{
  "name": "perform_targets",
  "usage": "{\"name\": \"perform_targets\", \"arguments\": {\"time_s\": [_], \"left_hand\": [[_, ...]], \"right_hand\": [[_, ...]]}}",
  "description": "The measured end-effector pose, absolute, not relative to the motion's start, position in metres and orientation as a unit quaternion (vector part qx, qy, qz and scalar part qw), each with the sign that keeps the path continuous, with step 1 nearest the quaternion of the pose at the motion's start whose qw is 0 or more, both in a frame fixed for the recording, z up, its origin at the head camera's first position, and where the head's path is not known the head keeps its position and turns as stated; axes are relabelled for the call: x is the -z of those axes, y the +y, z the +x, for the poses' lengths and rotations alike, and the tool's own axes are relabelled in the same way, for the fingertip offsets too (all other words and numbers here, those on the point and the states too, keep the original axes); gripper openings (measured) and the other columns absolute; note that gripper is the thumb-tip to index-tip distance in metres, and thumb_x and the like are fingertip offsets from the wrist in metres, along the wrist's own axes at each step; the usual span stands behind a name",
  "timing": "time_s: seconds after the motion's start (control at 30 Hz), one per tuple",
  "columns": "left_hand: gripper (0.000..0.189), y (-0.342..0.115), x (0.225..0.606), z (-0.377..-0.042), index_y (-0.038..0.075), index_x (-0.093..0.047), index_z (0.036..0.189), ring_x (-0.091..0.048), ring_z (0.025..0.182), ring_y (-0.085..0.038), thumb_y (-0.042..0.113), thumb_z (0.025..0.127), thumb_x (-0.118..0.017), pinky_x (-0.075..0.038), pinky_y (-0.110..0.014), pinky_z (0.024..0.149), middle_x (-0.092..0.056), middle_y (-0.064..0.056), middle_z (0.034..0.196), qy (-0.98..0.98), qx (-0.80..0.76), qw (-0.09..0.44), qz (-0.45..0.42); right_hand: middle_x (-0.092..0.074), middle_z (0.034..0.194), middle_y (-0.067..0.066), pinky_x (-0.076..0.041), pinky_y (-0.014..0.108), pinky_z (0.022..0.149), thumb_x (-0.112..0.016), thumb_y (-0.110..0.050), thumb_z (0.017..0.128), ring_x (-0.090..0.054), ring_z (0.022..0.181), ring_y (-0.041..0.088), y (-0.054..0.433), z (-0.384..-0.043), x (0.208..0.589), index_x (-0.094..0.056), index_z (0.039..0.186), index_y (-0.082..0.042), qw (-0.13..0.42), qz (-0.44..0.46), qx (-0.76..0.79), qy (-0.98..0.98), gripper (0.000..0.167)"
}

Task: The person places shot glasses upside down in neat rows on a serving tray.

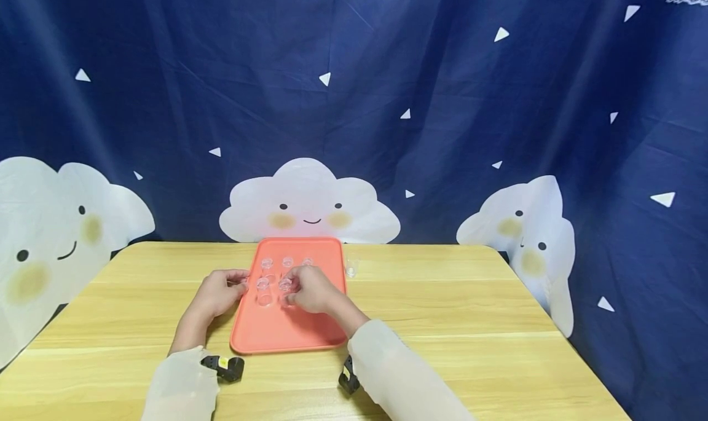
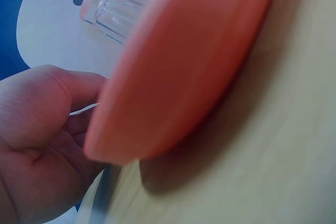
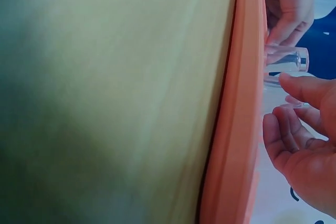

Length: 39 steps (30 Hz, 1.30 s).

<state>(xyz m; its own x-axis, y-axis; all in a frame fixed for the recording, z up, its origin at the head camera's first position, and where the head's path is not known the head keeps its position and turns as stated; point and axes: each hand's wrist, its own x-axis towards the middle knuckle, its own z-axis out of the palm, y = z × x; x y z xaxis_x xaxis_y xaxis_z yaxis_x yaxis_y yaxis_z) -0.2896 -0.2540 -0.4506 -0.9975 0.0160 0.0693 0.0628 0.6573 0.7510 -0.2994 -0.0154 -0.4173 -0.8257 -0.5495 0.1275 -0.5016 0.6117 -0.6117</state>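
My right hand (image 1: 313, 291) pinches a small clear glass (image 1: 284, 284) between thumb and fingers, low over the pink tray (image 1: 287, 335). Beside it stands another clear glass (image 1: 264, 291), its narrow thick end upward, so it looks upside down. My left hand (image 1: 220, 293) is at the tray's left edge, thumb and fingers reaching the rim. In the left wrist view the rim hides the tips of this left hand (image 2: 50, 129), so a grip cannot be made out. In the right wrist view, a glass (image 3: 286, 60) stands between both hands.
Behind the hands a row of clear glasses (image 1: 287, 262) stands on the tray. One more glass (image 1: 352, 267) is on the wooden table (image 1: 442, 322), just right of the tray. A dark blue curtain (image 1: 431, 157) with cloud faces hangs behind the table.
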Motion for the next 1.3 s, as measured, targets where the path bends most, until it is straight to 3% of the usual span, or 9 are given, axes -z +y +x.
{"name": "perform_targets", "arguments": {"time_s": [0.23,0.77,1.03,1.3], "left_hand": [[0.035,-0.253,0.449,-0.289,-0.008,-0.064,0.13,-0.065,0.105,-0.035,0.006,0.098,-0.062,-0.051,-0.053,0.093,-0.069,-0.025,0.12,-0.909,0.415,0.025,-0.019],[0.035,-0.253,0.449,-0.289,-0.009,-0.063,0.13,-0.065,0.105,-0.036,0.006,0.098,-0.062,-0.052,-0.053,0.093,-0.069,-0.025,0.121,-0.909,0.415,0.03,-0.022],[0.035,-0.254,0.45,-0.289,-0.01,-0.063,0.13,-0.066,0.104,-0.034,0.005,0.098,-0.062,-0.053,-0.051,0.092,-0.069,-0.025,0.121,-0.908,0.417,0.029,-0.02],[0.035,-0.253,0.448,-0.287,-0.01,-0.063,0.13,-0.065,0.105,-0.035,0.005,0.098,-0.062,-0.053,-0.051,0.092,-0.069,-0.025,0.121,-0.908,0.418,0.027,-0.022]], "right_hand": [[-0.062,0.08,-0.005,-0.05,0.017,0.067,-0.082,-0.002,0.083,-0.057,0.071,0.004,-0.016,-0.299,0.419,-0.07,0.096,-0.007,0.053,-0.271,0.361,0.891,0.018],[-0.064,0.084,-0.004,-0.051,0.018,0.068,-0.084,-0.006,0.083,-0.059,0.073,0.004,-0.008,-0.297,0.416,-0.069,0.108,-0.005,0.055,-0.262,0.383,0.884,0.029],[-0.065,0.084,-0.004,-0.051,0.018,0.07,-0.081,-0.007,0.085,-0.059,0.075,0.004,-0.002,-0.297,0.412,-0.07,0.108,-0.005,0.056,-0.273,0.38,0.882,0.026],[-0.071,0.095,0.007,-0.052,0.021,0.077,-0.079,-0.008,0.087,-0.062,0.082,0.008,0.012,-0.297,0.406,-0.069,0.114,-0.003,0.051,-0.287,0.366,0.884,0.029]]}}
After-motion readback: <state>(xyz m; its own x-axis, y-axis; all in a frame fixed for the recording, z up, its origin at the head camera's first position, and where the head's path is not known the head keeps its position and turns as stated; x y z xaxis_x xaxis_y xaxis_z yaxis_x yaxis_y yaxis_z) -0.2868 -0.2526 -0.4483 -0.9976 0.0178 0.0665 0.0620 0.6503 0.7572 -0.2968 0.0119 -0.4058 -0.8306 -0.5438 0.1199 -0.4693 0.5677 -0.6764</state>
